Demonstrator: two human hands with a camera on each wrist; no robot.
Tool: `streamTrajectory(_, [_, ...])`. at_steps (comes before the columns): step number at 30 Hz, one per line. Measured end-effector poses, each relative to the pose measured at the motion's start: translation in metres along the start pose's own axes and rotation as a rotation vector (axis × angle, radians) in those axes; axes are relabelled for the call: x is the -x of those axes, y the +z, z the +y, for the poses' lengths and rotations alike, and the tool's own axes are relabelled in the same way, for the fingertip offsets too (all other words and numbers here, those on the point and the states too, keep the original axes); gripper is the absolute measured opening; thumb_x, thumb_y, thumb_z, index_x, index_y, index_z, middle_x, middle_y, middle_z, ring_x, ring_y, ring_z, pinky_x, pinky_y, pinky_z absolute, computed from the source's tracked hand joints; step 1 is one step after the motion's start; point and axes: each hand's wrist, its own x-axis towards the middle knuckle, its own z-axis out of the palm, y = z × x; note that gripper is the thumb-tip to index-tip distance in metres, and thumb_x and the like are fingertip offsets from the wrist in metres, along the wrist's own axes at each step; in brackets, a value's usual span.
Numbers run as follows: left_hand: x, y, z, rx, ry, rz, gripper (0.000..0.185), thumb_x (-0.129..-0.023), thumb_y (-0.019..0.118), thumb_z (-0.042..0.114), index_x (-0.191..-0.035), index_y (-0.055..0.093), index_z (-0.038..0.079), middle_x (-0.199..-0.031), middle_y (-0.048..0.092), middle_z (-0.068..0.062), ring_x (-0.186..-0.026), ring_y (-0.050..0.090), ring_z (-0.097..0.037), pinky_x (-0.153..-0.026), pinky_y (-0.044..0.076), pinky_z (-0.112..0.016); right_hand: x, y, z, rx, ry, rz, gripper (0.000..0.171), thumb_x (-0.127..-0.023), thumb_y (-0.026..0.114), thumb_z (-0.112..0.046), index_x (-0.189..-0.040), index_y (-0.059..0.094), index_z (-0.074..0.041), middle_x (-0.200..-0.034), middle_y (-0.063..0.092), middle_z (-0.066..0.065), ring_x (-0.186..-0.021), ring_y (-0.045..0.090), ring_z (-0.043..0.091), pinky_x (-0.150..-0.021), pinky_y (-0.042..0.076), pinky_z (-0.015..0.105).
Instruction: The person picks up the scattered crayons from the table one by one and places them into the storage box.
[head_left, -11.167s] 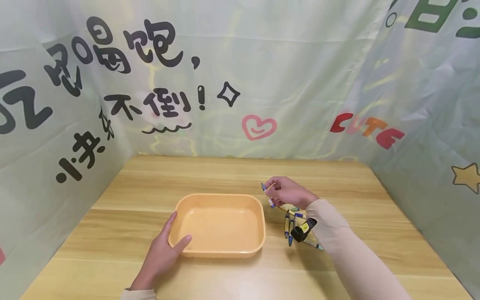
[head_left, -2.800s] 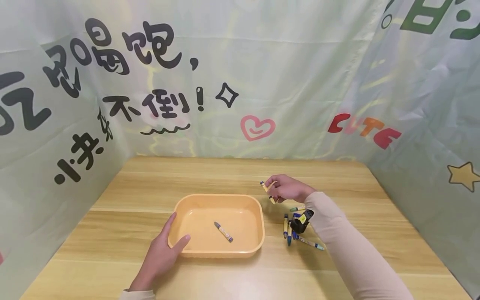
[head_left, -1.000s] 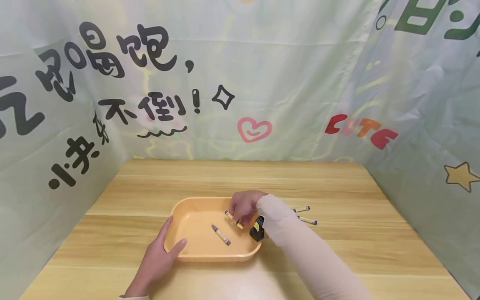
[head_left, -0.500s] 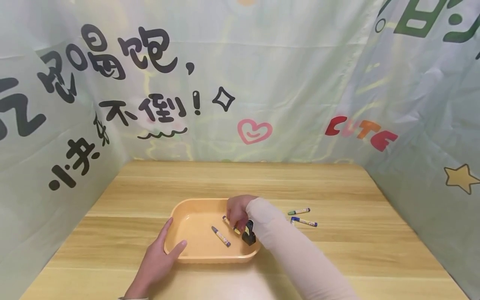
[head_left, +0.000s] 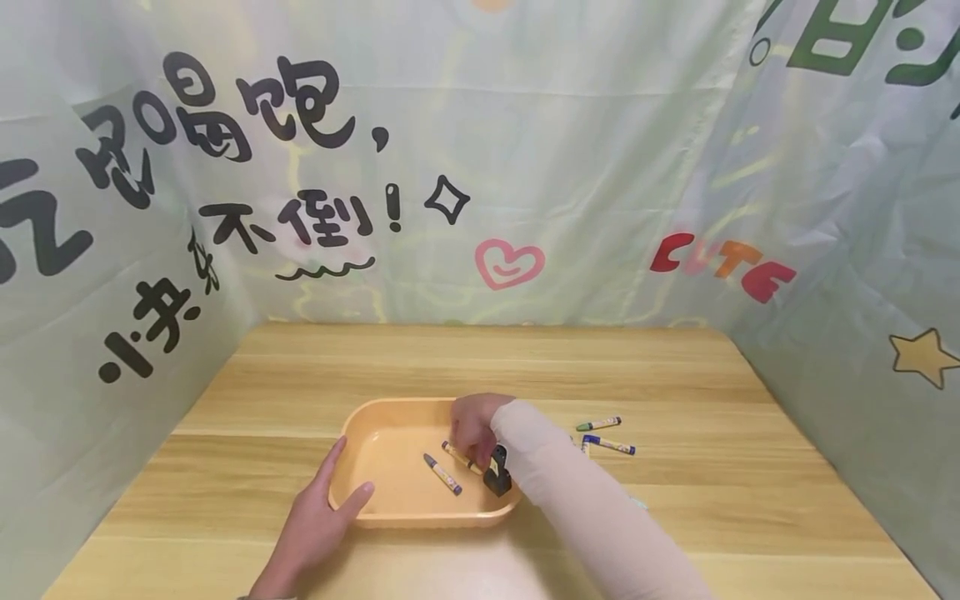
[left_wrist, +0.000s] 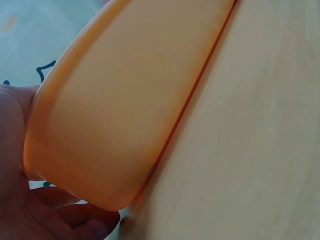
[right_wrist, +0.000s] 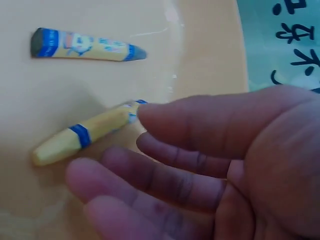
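An orange plastic tray [head_left: 390, 518] stands on the table. My left hand [head_left: 318, 508] grips its left end, thumb over the near rim and fingers along the outer wall; the left wrist view has those fingers [left_wrist: 95, 225] at the tray's corner. Inside lie a grey crayon [head_left: 442, 474] and a yellow crayon [right_wrist: 102, 129]. My right hand [head_left: 474, 425] is inside the tray's right part, over the yellow crayon. In the right wrist view the thumb tip overlaps that crayon's end, while the spread, loosely bent fingers [right_wrist: 160, 175] stand apart from the thumb.
Right of the tray, a green crayon [head_left: 599, 423] and a blue crayon [head_left: 611, 445] lie on the wooden table [head_left: 750, 500]. More crayons there are partly hidden by my right sleeve [head_left: 592, 500]. A printed curtain [head_left: 585, 167] borders the table at the back and sides.
Since the earlier frames, my right hand has carried the yellow crayon from right of the tray into it and loosened its fingers. The grey crayon came in before that. My left hand keeps its grip.
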Motion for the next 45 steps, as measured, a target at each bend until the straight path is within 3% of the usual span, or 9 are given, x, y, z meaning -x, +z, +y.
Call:
streamTrajectory(3, [0.001, 0.0, 0.0, 0.005, -0.006, -0.003, 0.082, -0.095, 0.059, 0.045, -0.156, 0.015, 0.014, -0.15, 0.029, -0.028, -0.128, 0.037, -0.054, -0.1, 0.032, -0.068, 0.002, -0.004, 0.003, -0.024, -0.029, -0.005, 0.025, -0.077, 0.051, 0.009, -0.058, 0.053, -0.007, -0.056, 0.057, 0.008, -0.044, 0.052, 0.014, -0.04, 0.043, 0.021])
streamTrajectory(8, [0.003, -0.003, 0.0, 0.008, -0.026, -0.029, 0.084, -0.095, 0.058, 0.048, -0.157, 0.012, 0.016, -0.153, 0.025, -0.027, -0.13, 0.032, -0.054, -0.099, 0.03, -0.07, 0.006, -0.015, 0.008, -0.085, -0.064, 0.033, 0.008, -0.09, 0.06, -0.002, -0.083, 0.06, -0.007, -0.077, 0.061, 0.006, -0.063, 0.065, 0.019, -0.054, 0.055, 0.03])
streamTrajectory(11, [0.004, -0.005, 0.0, 0.009, -0.034, -0.035, 0.084, -0.095, 0.057, 0.048, -0.157, 0.01, 0.016, -0.155, 0.022, -0.025, -0.132, 0.029, -0.054, -0.099, 0.028, -0.071, 0.01, -0.023, 0.012, -0.09, -0.105, 0.056, 0.003, -0.093, 0.062, -0.008, -0.09, 0.062, -0.008, -0.085, 0.063, 0.006, -0.069, 0.068, 0.022, -0.059, 0.057, 0.033])
streamTrajectory(15, [0.004, -0.005, 0.0, 0.011, -0.03, -0.029, 0.083, -0.095, 0.057, 0.046, -0.157, 0.012, 0.015, -0.153, 0.025, -0.026, -0.13, 0.033, -0.054, -0.099, 0.031, -0.069, 0.018, -0.034, 0.024, -0.125, -0.169, 0.08, 0.01, -0.095, 0.063, -0.019, -0.094, 0.063, -0.008, -0.091, 0.065, 0.008, -0.07, 0.069, 0.021, -0.059, 0.057, 0.032])
streamTrajectory(23, [0.005, -0.003, 0.0, 0.01, -0.043, -0.035, 0.082, -0.095, 0.057, 0.047, -0.157, 0.012, 0.017, -0.151, 0.028, -0.028, -0.129, 0.036, -0.053, -0.099, 0.031, -0.069, 0.031, -0.048, 0.067, -0.347, -0.226, 0.169, 0.02, -0.097, 0.061, -0.021, -0.105, 0.057, -0.003, -0.092, 0.062, 0.017, -0.072, 0.068, 0.028, -0.063, 0.058, 0.038])
streamTrajectory(29, [0.003, -0.002, 0.0, 0.004, -0.027, -0.036, 0.082, -0.096, 0.056, 0.047, -0.157, 0.012, 0.015, -0.153, 0.026, -0.026, -0.13, 0.033, -0.054, -0.099, 0.03, -0.07, 0.042, -0.058, 0.104, -0.386, -0.206, 0.234, 0.02, -0.098, 0.058, -0.018, -0.108, 0.055, -0.001, -0.094, 0.059, 0.021, -0.079, 0.066, 0.039, -0.067, 0.057, 0.044])
streamTrajectory(33, [0.002, -0.001, -0.001, 0.003, 0.0, -0.04, 0.082, -0.096, 0.055, 0.047, -0.157, 0.011, 0.014, -0.155, 0.022, -0.025, -0.131, 0.03, -0.055, -0.097, 0.029, -0.072, 0.051, -0.063, 0.13, -0.386, -0.167, 0.257, 0.02, -0.099, 0.057, -0.017, -0.109, 0.054, 0.0, -0.094, 0.059, 0.022, -0.078, 0.065, 0.038, -0.067, 0.057, 0.045])
streamTrajectory(42, [0.0, -0.001, 0.001, -0.001, 0.01, -0.036, 0.081, -0.097, 0.055, 0.046, -0.157, 0.011, 0.013, -0.154, 0.022, -0.026, -0.131, 0.03, -0.055, -0.098, 0.029, -0.071, 0.064, -0.067, 0.173, -0.391, -0.1, 0.27, 0.022, -0.1, 0.054, -0.017, -0.111, 0.051, 0.002, -0.093, 0.057, 0.02, -0.068, 0.061, 0.026, -0.058, 0.052, 0.038])
streamTrajectory(45, [-0.001, -0.001, -0.001, 0.007, 0.01, -0.035, 0.082, -0.096, 0.055, 0.047, -0.157, 0.011, 0.014, -0.154, 0.023, -0.026, -0.131, 0.03, -0.055, -0.098, 0.029, -0.071, 0.068, -0.067, 0.184, -0.347, -0.094, 0.269, 0.018, -0.099, 0.054, -0.013, -0.107, 0.052, 0.004, -0.083, 0.056, 0.015, -0.06, 0.054, 0.019, -0.053, 0.047, 0.033])
